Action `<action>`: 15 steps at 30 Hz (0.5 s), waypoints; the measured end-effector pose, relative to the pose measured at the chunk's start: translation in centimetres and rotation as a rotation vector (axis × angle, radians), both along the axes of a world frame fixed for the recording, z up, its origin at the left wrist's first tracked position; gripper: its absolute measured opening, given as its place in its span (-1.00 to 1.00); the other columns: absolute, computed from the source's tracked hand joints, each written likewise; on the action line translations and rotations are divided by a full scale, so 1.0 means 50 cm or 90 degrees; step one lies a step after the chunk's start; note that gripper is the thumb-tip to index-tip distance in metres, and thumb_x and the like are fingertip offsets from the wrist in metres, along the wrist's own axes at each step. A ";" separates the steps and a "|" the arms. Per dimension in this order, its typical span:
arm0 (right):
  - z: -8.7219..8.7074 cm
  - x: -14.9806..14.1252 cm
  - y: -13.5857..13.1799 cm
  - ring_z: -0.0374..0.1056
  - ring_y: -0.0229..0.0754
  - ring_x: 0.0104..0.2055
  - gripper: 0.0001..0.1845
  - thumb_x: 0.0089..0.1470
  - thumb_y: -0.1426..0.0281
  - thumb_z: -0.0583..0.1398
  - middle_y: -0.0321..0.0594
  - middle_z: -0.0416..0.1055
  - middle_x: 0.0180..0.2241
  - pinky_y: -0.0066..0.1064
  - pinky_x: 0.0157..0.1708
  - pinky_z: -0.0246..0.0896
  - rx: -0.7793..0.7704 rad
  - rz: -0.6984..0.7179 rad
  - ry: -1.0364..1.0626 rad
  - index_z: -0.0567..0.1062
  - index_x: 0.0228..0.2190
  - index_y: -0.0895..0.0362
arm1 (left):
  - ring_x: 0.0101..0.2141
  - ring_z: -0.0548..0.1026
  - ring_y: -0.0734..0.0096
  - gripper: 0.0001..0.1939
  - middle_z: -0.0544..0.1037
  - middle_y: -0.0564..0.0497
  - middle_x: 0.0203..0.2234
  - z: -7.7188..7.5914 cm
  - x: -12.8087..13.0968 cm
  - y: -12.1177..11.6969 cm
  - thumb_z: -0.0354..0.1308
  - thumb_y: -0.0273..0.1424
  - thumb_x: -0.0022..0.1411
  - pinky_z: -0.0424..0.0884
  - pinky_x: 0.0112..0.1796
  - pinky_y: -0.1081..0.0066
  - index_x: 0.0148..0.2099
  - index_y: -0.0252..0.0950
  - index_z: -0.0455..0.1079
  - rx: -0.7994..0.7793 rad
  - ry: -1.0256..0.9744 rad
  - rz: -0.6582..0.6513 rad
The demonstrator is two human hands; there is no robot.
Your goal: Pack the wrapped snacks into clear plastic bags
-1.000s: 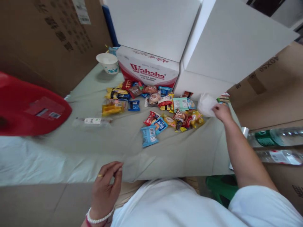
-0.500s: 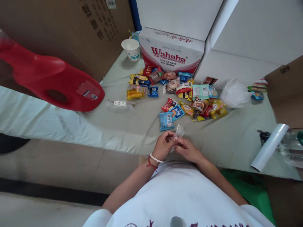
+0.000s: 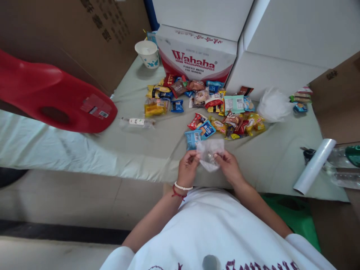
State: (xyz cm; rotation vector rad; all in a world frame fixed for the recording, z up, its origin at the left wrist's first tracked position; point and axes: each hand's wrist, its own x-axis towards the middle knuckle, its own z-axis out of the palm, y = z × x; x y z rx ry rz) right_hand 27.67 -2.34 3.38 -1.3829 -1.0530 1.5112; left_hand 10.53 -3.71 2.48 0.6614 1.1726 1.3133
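Between my hands a small translucent plastic bag (image 3: 210,154) is spread out over the front part of the table. My left hand (image 3: 188,165) pinches its left side, and my right hand (image 3: 229,165) pinches the right side. Just beyond the bag lies a light blue snack packet (image 3: 193,139), partly behind it, with a blue packet (image 3: 207,129) and a red packet (image 3: 197,120) close by. A pile of wrapped snacks (image 3: 201,95) sits farther back, in front of the Wahaba-style printed carton (image 3: 197,60). A crumpled bunch of clear bags (image 3: 274,105) rests to the right of the snacks.
On the left a big red plastic container (image 3: 64,101) lies near a clear labelled wrapper (image 3: 137,123). A paper cup (image 3: 148,55) stands at the back. To the right are a plastic film roll (image 3: 314,166), clear bottles (image 3: 344,155) and a few more packets (image 3: 300,99).
My right hand has come from the bunch of bags to the front with one bag. My left hand has joined it, and the bag has gone from bunched up to spread flat between them.
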 end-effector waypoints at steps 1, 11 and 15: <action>-0.003 0.001 0.004 0.31 -0.23 -0.37 -0.64 0.00 0.07 0.38 -0.32 0.44 -0.39 -0.39 -0.34 0.28 -0.014 -0.056 0.026 0.52 -0.32 0.06 | -0.27 0.52 0.41 -0.61 0.53 0.07 -0.33 -0.001 -0.006 0.004 0.40 -0.07 0.08 0.42 -0.22 0.40 -0.30 -0.23 0.38 -0.028 -0.044 0.028; 0.006 0.042 0.026 0.43 -0.36 -0.42 -0.64 -0.21 0.34 0.52 -0.40 0.52 -0.43 -0.52 -0.41 0.43 -0.139 -0.302 0.357 0.53 -0.36 0.08 | -0.15 0.57 0.32 -0.69 0.57 0.09 -0.32 -0.003 -0.035 0.001 0.44 -0.31 -0.02 0.44 -0.08 0.32 -0.36 -0.24 0.34 -0.046 -0.218 0.062; 0.025 0.066 0.051 0.43 -0.32 -0.43 -0.68 -0.16 0.29 0.49 -0.40 0.53 -0.43 -0.46 -0.42 0.44 -0.093 -0.313 0.324 0.54 -0.36 0.06 | -0.09 0.52 0.26 -0.81 0.60 -0.02 -0.20 -0.002 -0.073 -0.034 0.40 -0.42 -0.06 0.40 -0.06 0.34 -0.37 -0.28 0.47 -0.002 -0.040 -0.049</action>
